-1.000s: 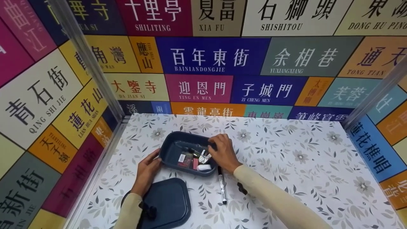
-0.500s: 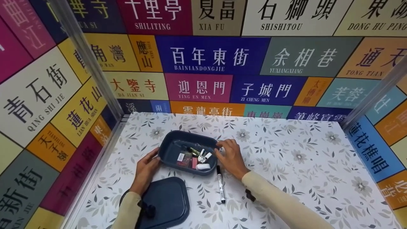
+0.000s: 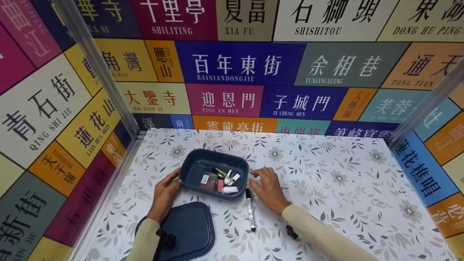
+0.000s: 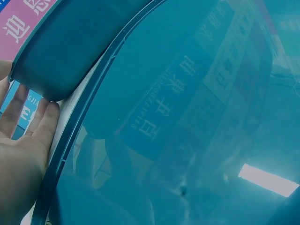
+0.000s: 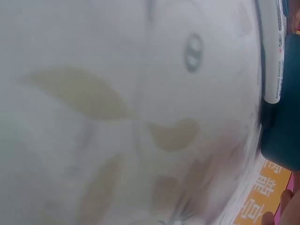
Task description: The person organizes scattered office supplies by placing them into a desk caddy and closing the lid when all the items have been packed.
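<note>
A dark blue plastic box [image 3: 195, 171] without its lid stands mid-table. Inside lie a packet with a white label [image 3: 208, 182], a pink block [image 3: 220, 185], a smooth white oval piece [image 3: 230, 190], a slim dark-and-yellow item [image 3: 218, 172] and small white pieces [image 3: 235, 177]. My left hand [image 3: 165, 195] touches the box's left end; in the left wrist view its extended fingers [image 4: 44, 124] meet the outer wall. My right hand [image 3: 268, 190] is just off the box's right end, fingers loosely bent around nothing. A marker [image 3: 251, 212] with a black cap lies between box and right forearm.
The matching blue lid [image 3: 190, 230] lies flat in front of the box, partly beneath the left wrist. A floral tabletop [image 3: 326, 203] spreads out to the right. Walls with colourful lettered panels [image 3: 241, 63] enclose the back and both sides.
My right hand has drawn back from the box's right rim, moving right and slightly down. The left hand stays at the left end. Box contents look unchanged.
</note>
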Demonstrator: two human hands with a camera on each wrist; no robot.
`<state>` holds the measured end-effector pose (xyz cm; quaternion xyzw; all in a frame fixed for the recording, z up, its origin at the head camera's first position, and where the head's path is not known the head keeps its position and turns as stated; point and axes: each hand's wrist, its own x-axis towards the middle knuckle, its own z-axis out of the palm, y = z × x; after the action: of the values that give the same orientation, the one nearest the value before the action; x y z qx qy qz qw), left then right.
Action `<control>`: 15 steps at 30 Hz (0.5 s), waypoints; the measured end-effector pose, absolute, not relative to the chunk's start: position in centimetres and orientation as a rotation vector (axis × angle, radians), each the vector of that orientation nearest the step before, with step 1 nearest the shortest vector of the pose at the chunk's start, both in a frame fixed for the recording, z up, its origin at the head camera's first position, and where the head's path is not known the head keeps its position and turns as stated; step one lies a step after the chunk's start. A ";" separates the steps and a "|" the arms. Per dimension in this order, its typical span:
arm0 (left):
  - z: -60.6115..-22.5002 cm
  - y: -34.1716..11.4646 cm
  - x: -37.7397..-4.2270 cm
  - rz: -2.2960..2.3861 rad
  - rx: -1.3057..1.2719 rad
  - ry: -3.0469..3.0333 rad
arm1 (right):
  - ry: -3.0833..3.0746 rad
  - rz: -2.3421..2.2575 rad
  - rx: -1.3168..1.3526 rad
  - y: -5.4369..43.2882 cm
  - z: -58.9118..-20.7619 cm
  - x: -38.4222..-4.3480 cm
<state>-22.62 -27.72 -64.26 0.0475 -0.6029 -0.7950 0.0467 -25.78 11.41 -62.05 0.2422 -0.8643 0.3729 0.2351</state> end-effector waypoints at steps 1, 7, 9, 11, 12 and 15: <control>-64.3 -27.7 -22.6 -2.423 0.145 -1.842 | -2.375 1.021 0.663 11.5 -62.2 -25.6; -64.3 -27.7 -22.6 -2.390 0.143 -1.859 | -2.404 1.021 0.670 11.9 -62.7 -24.6; -64.3 -27.7 -22.7 -2.385 0.144 -1.862 | -2.413 1.013 0.675 12.0 -62.8 -24.2; -64.3 -27.7 -22.7 -2.380 0.140 -1.868 | -2.424 1.000 0.674 12.1 -63.0 -23.8; -64.3 -27.7 -22.7 -2.379 0.137 -1.871 | -2.429 0.994 0.674 12.1 -63.0 -23.6; -64.2 -27.7 -22.7 -2.386 0.142 -1.866 | -2.444 0.984 0.674 12.3 -63.2 -23.1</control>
<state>-22.73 -27.66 -64.20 0.0466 -0.6144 -0.7857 0.0545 -23.05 12.27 -63.24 0.2424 -0.8788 0.3538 0.2093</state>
